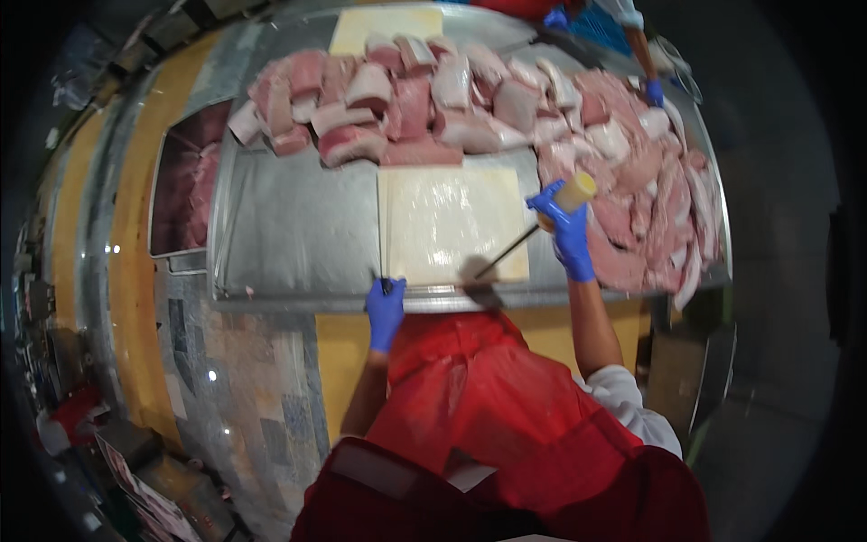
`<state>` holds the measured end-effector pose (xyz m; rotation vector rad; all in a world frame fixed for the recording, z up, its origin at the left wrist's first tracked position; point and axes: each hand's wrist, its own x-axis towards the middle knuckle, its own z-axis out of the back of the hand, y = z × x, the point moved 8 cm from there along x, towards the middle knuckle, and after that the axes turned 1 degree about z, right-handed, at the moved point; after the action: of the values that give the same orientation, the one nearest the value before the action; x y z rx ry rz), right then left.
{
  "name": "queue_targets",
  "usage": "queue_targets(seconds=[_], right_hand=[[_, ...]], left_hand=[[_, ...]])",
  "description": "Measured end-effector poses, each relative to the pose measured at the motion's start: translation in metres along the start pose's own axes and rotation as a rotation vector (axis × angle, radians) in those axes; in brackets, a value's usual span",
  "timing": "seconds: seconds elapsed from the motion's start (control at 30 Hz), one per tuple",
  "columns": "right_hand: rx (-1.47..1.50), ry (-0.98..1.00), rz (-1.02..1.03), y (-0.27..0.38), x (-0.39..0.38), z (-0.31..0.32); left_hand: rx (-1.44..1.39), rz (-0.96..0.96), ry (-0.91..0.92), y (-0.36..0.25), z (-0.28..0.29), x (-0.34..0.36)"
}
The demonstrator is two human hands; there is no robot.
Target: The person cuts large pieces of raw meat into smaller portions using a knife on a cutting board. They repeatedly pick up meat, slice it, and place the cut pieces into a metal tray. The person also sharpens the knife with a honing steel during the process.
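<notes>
My right hand [569, 237], in a blue glove, is closed around a yellow-handled knife [579, 187]. Its long, thin, dark blade looks nearly edge-on and slants down to the left over the pale cutting board [452, 221]. At the metal table's near edge, by the board's lower left corner, my left hand [386, 316], also blue-gloved, is closed. A small black piece [386, 286] sticks out of its grip; what it belongs to is hidden. Beyond the board lie many thick cuts of raw meat [411, 107] with pale fat. Long strips of meat [632, 185] are heaped to the right.
A metal bin [158, 203] with red meat stands at the table's left end. Another pale board [384, 29] lies at the far edge. Across the table at the far right, a co-worker's blue-gloved hand [654, 92] touches the meat. The metal table top [298, 221] extends left of my board.
</notes>
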<state>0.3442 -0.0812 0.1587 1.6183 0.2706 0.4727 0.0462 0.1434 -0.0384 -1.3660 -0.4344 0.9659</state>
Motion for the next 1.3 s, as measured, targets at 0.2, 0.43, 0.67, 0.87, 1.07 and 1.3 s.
queue_targets(seconds=[0.2, 0.43, 0.67, 0.87, 1.07, 1.3], right_hand=[[-0.095, -0.165, 0.172, 0.034, -0.081, -0.037], [-0.248, -0.421, 0.385, 0.065, -0.12, -0.05], [-0.07, -0.482, 0.709, 0.126, -0.13, -0.037], [0.158, -0.59, 0.745, 0.164, -0.124, 0.001], [0.173, -0.569, 1.113, 0.221, -0.139, 0.102], [0.158, -0.475, 0.909, 0.187, -0.106, 0.057]], left_hand=[[0.049, -0.056, 0.267, -0.034, -0.013, -0.024], [0.101, -0.063, 0.454, -0.063, -0.104, -0.069], [0.075, -0.295, 0.422, -0.147, -0.151, -0.093], [0.129, -0.26, 0.394, -0.075, -0.141, -0.071], [0.833, -0.012, 0.398, 0.016, -0.048, -0.051], [0.704, -0.427, 0.446, -0.165, -0.205, -0.07]])
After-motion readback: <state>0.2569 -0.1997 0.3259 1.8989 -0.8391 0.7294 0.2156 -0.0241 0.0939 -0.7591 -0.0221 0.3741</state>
